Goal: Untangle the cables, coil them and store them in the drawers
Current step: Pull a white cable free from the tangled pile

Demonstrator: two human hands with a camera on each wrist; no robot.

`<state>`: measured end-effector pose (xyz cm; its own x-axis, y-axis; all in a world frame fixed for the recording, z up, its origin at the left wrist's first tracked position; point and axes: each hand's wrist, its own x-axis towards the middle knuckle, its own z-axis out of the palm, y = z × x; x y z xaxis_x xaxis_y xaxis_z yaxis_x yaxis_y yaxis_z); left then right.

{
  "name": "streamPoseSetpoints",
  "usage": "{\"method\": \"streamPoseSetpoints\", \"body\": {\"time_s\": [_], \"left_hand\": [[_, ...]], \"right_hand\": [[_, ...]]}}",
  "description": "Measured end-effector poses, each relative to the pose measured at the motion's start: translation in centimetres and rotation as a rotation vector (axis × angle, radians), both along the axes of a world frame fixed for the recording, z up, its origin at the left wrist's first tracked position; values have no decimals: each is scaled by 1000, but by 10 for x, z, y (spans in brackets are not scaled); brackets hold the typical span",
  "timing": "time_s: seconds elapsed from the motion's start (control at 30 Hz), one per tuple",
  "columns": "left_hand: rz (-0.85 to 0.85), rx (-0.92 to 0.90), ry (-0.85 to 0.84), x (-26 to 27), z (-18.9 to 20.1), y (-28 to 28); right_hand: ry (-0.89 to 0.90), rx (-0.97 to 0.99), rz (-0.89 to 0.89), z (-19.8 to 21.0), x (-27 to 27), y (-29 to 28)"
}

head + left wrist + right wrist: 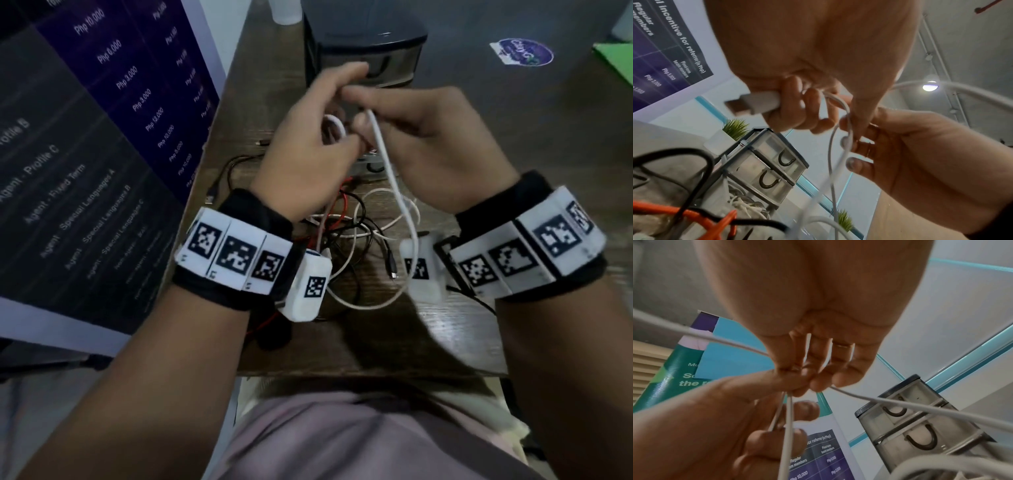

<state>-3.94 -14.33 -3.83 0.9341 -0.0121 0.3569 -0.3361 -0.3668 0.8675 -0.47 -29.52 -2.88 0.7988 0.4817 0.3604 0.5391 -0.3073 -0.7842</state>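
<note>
1. The person's left hand [308, 161] is being held above the wooden table [394, 342], just beside the right hand [435, 154], at about the centre of the head view.
2. The left hand's fingers [797, 112] are curling tight around a white cable [387, 161]; its white plug [754, 104] is sticking out of the fist toward 9 o'clock in the left wrist view.
3. A small loop of the same cable is showing between the left thumb and fingers in the head view.
4. The right hand is pinching the white cable between thumb and fingertips [818, 379], close against the left hand, with the other fingers loosely bent.
5. From the pinch the cable is hanging down toward 6 o'clock and running into a long loop on the table.
6. A tangle of cables [356, 222], black, red and white, is lying on the table under and between the two wrists.
7. A black cable [233, 171] is trailing out of the tangle toward 10 o'clock, ending in a plug near the table's left edge.
8. A small set of drawers [363, 51] is standing at 12 o'clock, beyond the hands; its see-through drawer fronts [766, 164] with dark U-shaped handles are showing in both wrist views.
9. White cable is lying inside the lowest drawer [744, 206] in the left wrist view.
10. A purple poster [102, 85] with printed amounts is standing at 9 to 10 o'clock, beside the table.
</note>
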Motion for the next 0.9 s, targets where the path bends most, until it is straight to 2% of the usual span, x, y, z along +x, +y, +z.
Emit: {"method": "streamPoseSetpoints", "body": {"time_s": [0.13, 0.33, 0.53, 0.67, 0.77, 0.83, 0.9], "left_hand": [[-80, 5, 63, 8, -4, 0], [-147, -32, 186, 4, -6, -7], [-95, -12, 128, -1, -7, -10], [-59, -151, 94, 0, -6, -3], [-24, -158, 8, -1, -2, 6], [30, -244, 5, -1, -1, 13], [86, -323, 44, -1, -5, 21]], "right_hand": [[-55, -19, 43, 4, -5, -7], [67, 48, 4, -4, -3, -17], [31, 137, -94, -10, -6, -18], [18, 189, -220, -15, 0, -22], [64, 22, -217, -19, 6, -32], [178, -276, -151, -23, 8, -37], [211, -528, -123, -31, 7, -41]]}}
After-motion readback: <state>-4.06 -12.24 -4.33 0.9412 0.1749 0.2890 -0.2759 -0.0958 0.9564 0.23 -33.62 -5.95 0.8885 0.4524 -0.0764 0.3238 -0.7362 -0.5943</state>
